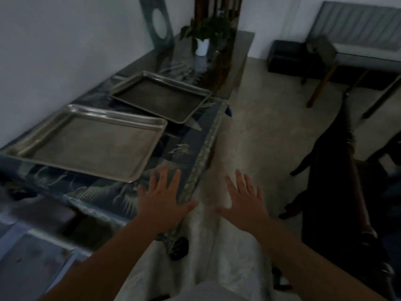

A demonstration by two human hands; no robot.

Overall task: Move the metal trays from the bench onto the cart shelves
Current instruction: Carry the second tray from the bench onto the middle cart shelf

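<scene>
Here both hands (163,198) (243,202) reach forward, fingers spread.

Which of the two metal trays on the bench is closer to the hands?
The lighter, larger-looking tray at the left; its corner lies just beyond the left hand. The darker tray sits farther along, toward the potted plant.

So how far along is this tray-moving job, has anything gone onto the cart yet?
Nothing looks done yet: the near tray and the far tray both lie on the bench. Nothing is in hand; the left hand and right hand are spread and empty. Both trays are left to move; loaded cart shelves are not visible.
</scene>
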